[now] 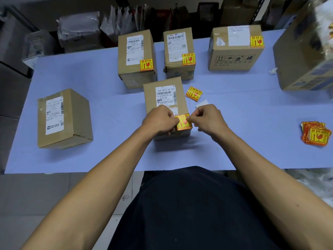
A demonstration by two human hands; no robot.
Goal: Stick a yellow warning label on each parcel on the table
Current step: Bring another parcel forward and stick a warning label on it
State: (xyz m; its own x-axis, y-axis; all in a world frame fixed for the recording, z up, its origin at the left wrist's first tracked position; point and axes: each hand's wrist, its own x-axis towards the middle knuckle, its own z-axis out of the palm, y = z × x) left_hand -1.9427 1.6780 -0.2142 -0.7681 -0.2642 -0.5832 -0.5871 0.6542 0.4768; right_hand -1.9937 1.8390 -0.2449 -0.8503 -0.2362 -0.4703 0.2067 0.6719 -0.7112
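left hand [159,120] and right hand [207,119] pinch a yellow label [183,122] onto the near parcel [164,98]; next, press it flat, then label the left parcel [63,120]

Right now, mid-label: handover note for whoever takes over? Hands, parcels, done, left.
Left hand and right hand both pinch a yellow label at the near corner of the centre parcel.
Done: three back parcels, labels on.
Left: finish pressing this label; the left parcel shows no label.
Spare labels: stack at right, a few beside the centre parcel.
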